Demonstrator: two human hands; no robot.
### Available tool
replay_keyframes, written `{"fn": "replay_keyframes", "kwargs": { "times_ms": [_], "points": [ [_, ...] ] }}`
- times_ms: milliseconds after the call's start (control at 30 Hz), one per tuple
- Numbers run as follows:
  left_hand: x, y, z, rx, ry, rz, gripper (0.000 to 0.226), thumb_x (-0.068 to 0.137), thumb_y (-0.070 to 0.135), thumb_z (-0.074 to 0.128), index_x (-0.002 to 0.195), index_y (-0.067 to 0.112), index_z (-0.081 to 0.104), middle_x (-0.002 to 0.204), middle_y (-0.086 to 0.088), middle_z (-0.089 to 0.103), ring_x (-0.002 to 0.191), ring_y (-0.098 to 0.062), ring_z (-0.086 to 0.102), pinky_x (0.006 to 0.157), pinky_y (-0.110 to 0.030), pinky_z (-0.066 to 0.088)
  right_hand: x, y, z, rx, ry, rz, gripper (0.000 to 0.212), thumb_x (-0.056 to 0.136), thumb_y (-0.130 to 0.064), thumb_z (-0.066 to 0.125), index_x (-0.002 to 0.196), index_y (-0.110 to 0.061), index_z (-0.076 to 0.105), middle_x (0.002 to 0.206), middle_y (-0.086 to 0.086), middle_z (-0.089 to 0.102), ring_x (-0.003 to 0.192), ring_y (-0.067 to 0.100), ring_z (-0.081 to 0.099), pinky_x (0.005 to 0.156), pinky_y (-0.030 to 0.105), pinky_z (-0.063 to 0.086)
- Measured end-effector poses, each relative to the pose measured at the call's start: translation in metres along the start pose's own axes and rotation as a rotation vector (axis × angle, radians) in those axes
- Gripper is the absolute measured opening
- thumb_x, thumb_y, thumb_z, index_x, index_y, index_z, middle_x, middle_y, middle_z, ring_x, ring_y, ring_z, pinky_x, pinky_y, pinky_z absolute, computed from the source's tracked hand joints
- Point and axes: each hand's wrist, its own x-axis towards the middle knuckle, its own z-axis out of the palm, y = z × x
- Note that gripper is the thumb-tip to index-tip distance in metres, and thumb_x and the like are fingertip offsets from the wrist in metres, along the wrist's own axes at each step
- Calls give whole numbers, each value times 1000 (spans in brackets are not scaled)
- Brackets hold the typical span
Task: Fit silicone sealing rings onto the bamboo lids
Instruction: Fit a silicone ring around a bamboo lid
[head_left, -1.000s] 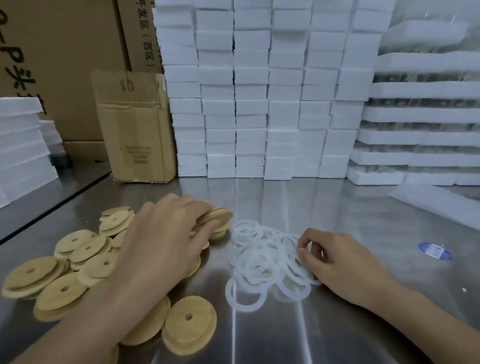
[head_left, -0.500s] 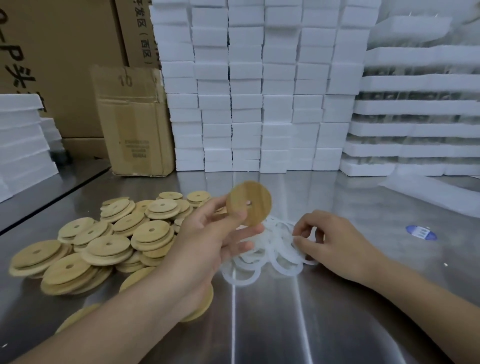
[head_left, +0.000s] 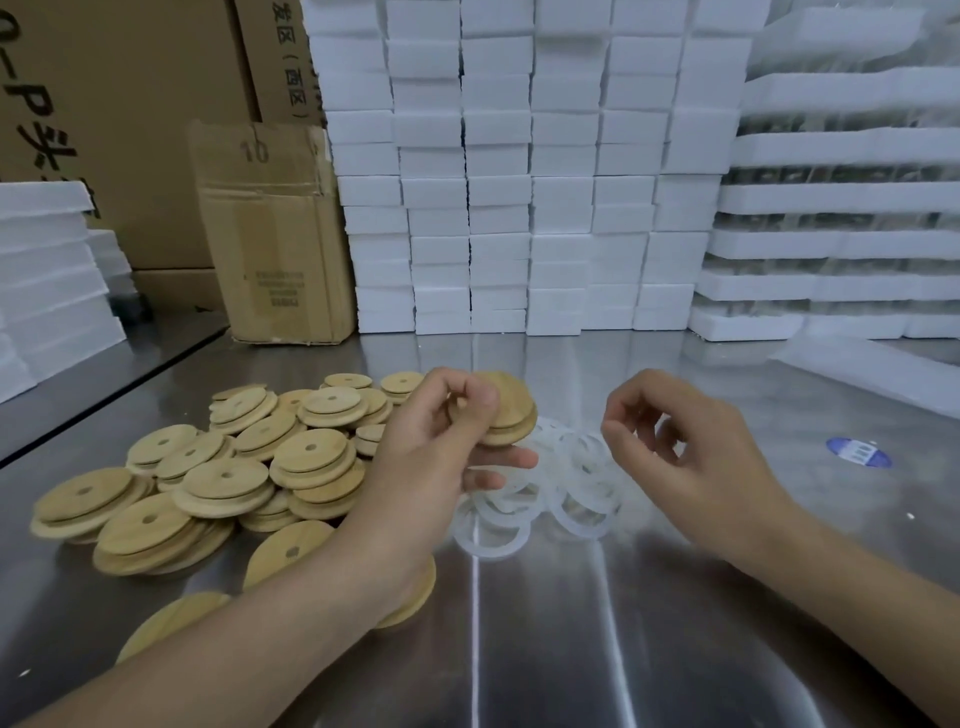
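the left hand (head_left: 441, 452) holds one round pale bamboo lid (head_left: 514, 410) up off the table at the middle of the frame. the thumb lies on the lid's near face and the other fingers curl behind and under it, so the disc is pinched at its left part. i read that hold as deliberate: it leaves the stepped rim bare on the right side, where a ring would have to go on. the lid is tilted, its broad face turned partly up and toward the camera. the forearm runs in from the lower left, passing over the loose heap of bamboo lids (head_left: 234, 467) spread across the left centre of the brushed steel table (head_left: 571, 649).

the right hand (head_left: 691, 457) hangs just right of centre, above the right edge of the tangled pile of translucent white silicone rings (head_left: 545, 499), and apart from the held lid. its fingers are curled in, with thumb and forefinger drawn close together. something pale shows between them, but i cannot tell whether that is a ring pinched there or the pile behind. its forearm comes in from the lower right.

the rings lie under and between both hands, with the lids to the left, so each hand has its own stock near. my judgement: no ring sits on the held lid yet, and fitting this one is about to begin.
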Motion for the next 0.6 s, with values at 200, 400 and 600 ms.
{"fn": "replay_keyframes", "kwargs": {
  "times_ms": [200, 400, 600],
  "points": [
    [-2, -7, 4, 68, -88, 87, 39, 102, 22, 68, 132, 41, 51, 116, -1, 80, 93, -30, 82, 68, -29, 64, -10, -25, 2, 19, 17, -210, 6, 88, -16, 61, 83, -18, 60, 73, -11, 56, 67, 16, 54, 57, 22, 42],
    [-2, -7, 1, 105, -142, 20, 29, 104, 18, 67, 132, 26, 68, 107, -2, 82, 85, -23, 81, 65, -29, 60, -14, -33, 3, 43, -36, -305, 6, 90, -19, 59, 84, -18, 60, 77, -14, 55, 67, 14, 54, 59, 20, 41],
    [-4, -4, 1, 78, -240, -15, 31, 110, 18, 58, 131, 35, 73, 93, -1, 80, 79, -24, 81, 61, -26, 58, -12, -28, 8, 33, -23, -219, 11, 91, -10, 67, 87, -20, 63, 87, -11, 61, 85, 17, 60, 70, 26, 46]
  ]
}}
